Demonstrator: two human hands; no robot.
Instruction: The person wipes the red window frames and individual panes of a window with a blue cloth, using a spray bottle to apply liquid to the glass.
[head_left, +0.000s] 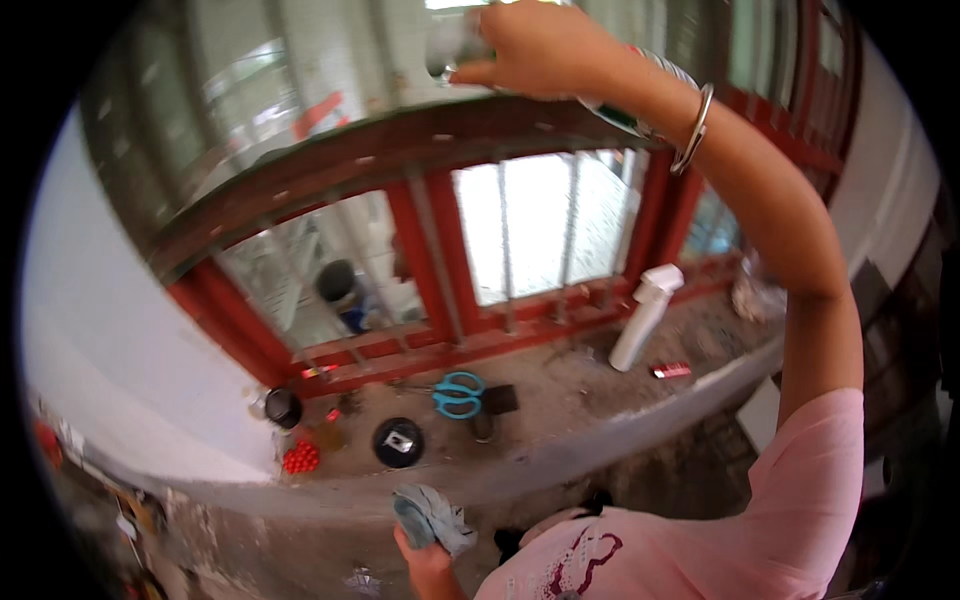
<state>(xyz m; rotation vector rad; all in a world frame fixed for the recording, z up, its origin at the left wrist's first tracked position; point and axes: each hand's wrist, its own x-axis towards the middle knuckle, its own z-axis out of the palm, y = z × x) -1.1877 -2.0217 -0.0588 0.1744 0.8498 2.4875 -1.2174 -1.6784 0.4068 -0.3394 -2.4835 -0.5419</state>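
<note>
My right hand (532, 52) is raised at the top, before the upper window panes and above the dark wooden crossbar (390, 142). Its fingers are bent and blurred, and whether they hold anything is unclear. A silver bangle (697, 131) circles that forearm. Low in the view, my left hand (426, 559) grips a crumpled grey-and-white cloth (431, 516) in front of the sill edge. Behind the bars, a red-framed window (442, 255) shows a dark cup-like container (336, 280) on its far side.
On the concrete sill (551, 409) lie turquoise-handled scissors (458, 395), a round black lid-like object (398, 442), red beads or berries (301, 457) and a small red packet (671, 370). A white bottle-like object (645, 319) stands by the bars. A clear plastic bag (756, 292) is farther right.
</note>
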